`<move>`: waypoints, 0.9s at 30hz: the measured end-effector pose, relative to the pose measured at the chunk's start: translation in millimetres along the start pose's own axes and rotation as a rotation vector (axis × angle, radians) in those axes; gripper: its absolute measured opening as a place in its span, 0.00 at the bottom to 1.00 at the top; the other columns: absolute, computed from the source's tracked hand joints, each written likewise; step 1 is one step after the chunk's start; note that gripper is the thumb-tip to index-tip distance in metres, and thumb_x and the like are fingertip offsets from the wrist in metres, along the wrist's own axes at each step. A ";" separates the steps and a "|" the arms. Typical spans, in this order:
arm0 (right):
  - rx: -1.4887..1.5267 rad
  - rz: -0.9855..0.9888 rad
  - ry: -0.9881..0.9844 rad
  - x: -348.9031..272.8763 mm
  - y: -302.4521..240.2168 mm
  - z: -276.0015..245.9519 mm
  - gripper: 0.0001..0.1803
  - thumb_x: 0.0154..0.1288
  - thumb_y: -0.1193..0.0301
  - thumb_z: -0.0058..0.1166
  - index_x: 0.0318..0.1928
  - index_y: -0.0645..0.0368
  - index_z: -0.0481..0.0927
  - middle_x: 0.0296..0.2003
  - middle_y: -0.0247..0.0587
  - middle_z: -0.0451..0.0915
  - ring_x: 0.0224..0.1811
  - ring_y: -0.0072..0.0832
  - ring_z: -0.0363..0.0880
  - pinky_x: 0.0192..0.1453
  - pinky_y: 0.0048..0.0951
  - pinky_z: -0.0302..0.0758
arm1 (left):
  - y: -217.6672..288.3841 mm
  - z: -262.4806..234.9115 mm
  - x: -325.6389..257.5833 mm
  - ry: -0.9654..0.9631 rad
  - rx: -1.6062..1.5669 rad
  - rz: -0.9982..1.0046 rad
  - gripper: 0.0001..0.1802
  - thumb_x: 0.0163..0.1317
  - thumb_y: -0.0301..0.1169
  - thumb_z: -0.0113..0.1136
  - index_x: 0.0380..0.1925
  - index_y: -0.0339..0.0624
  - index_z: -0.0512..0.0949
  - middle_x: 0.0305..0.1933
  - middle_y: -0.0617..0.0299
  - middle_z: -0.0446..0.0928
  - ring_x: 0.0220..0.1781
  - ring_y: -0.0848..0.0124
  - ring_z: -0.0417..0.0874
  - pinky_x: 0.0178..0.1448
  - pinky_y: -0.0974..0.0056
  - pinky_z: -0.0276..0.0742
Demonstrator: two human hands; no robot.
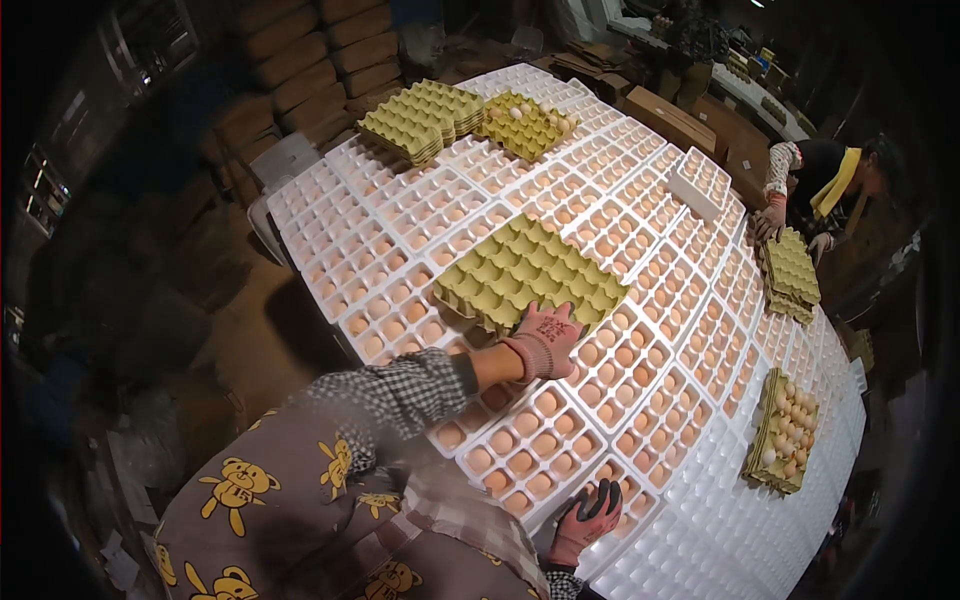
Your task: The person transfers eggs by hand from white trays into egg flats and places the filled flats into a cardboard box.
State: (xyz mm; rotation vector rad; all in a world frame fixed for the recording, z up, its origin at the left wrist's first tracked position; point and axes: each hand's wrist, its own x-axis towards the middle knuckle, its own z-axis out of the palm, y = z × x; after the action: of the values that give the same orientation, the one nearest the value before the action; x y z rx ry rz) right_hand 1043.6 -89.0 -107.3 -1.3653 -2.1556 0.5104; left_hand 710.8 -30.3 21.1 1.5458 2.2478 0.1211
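Note:
My left hand [548, 338], in a pink knitted glove, is closed on the near edge of a yellow-green egg tray [530, 268]. This tray lies over white trays full of brown eggs, and its visible cups hold nothing. Nearer to me, my right hand [588, 522] wears a pink glove with dark fingers. It is low over a white egg tray [648, 488], its fingers curled down among the eggs; what they grip is hidden. Another white tray of eggs [530, 450] lies between my two hands.
White trays of eggs cover the wide table. Yellow-green tray stacks [420, 115] stand at the far left, with an egg-bearing tray [525, 122] beside them. At right is another tray with eggs [782, 430]. A co-worker [820, 185] handles a tray stack [790, 270]. Cardboard boxes [670, 118] stand behind.

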 end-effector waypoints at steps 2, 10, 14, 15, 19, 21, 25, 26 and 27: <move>-0.054 0.174 0.071 1.5 -32.8 9.1 0.32 0.53 0.72 0.60 0.62 0.56 0.74 0.63 0.48 0.71 0.68 0.48 0.65 0.74 0.51 0.55 | -49.4 -66.8 -24.6 0.269 -0.048 0.140 0.37 0.49 0.45 0.67 0.56 0.32 0.71 0.61 0.39 0.69 0.60 0.48 0.76 0.64 0.52 0.72; -0.542 0.234 0.037 -9.2 -16.8 54.2 0.34 0.65 0.59 0.54 0.66 0.64 0.65 0.67 0.54 0.66 0.72 0.49 0.59 0.79 0.53 0.49 | -320.3 -292.6 -45.5 0.781 0.797 0.017 0.27 0.55 0.30 0.67 0.56 0.45 0.75 0.68 0.50 0.69 0.65 0.51 0.74 0.66 0.54 0.74; -0.608 0.412 -0.062 9.2 -62.4 56.9 0.35 0.67 0.64 0.50 0.71 0.62 0.61 0.70 0.53 0.62 0.74 0.49 0.56 0.78 0.49 0.51 | -514.0 -328.3 2.9 1.131 0.367 0.021 0.25 0.55 0.27 0.65 0.56 0.47 0.76 0.71 0.50 0.67 0.57 0.47 0.79 0.56 0.53 0.81; -0.614 0.420 -0.069 6.9 -56.1 62.8 0.35 0.67 0.64 0.50 0.71 0.62 0.61 0.70 0.53 0.62 0.74 0.49 0.56 0.78 0.49 0.51 | -547.6 -330.7 13.6 1.201 0.367 0.035 0.25 0.54 0.26 0.65 0.55 0.49 0.76 0.70 0.51 0.67 0.57 0.47 0.79 0.56 0.53 0.81; -0.658 0.532 -0.052 -0.4 -48.2 76.8 0.37 0.66 0.62 0.52 0.72 0.60 0.57 0.71 0.58 0.59 0.73 0.53 0.57 0.76 0.52 0.54 | -597.5 -277.6 63.6 0.976 0.399 -0.190 0.26 0.53 0.24 0.64 0.55 0.51 0.76 0.71 0.53 0.67 0.61 0.49 0.77 0.61 0.53 0.78; -0.606 0.606 -0.028 5.1 -58.3 79.3 0.39 0.61 0.73 0.52 0.74 0.59 0.57 0.72 0.55 0.59 0.75 0.49 0.56 0.78 0.47 0.53 | -630.3 -237.8 85.8 0.625 0.492 -0.370 0.28 0.51 0.21 0.61 0.55 0.53 0.77 0.73 0.55 0.65 0.67 0.52 0.72 0.68 0.54 0.73; -0.693 0.717 -0.081 -17.3 -32.5 72.8 0.42 0.59 0.70 0.57 0.73 0.60 0.56 0.71 0.59 0.59 0.74 0.52 0.56 0.77 0.50 0.53 | -677.5 -178.7 120.6 0.619 0.344 -0.287 0.30 0.50 0.17 0.58 0.56 0.49 0.77 0.73 0.56 0.64 0.71 0.53 0.68 0.71 0.55 0.69; -0.642 0.727 -0.074 -0.6 -57.4 71.8 0.42 0.58 0.72 0.56 0.73 0.61 0.56 0.71 0.59 0.58 0.74 0.53 0.56 0.78 0.50 0.52 | -699.0 -171.0 130.0 0.622 0.361 -0.230 0.30 0.50 0.17 0.57 0.57 0.47 0.77 0.73 0.54 0.65 0.71 0.52 0.68 0.71 0.55 0.69; -0.591 0.747 -0.059 9.5 -81.3 70.4 0.43 0.57 0.75 0.56 0.73 0.61 0.56 0.72 0.59 0.58 0.74 0.53 0.55 0.78 0.50 0.51 | -729.8 -162.9 133.3 0.690 0.301 -0.110 0.31 0.51 0.16 0.56 0.59 0.48 0.76 0.72 0.53 0.65 0.71 0.52 0.68 0.71 0.55 0.69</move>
State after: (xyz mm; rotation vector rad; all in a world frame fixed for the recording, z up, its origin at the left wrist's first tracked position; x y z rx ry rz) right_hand 939.4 -116.7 -114.0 -2.5303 -1.8479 0.1599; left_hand -29.9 -162.2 -83.7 1.7094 2.9947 0.3425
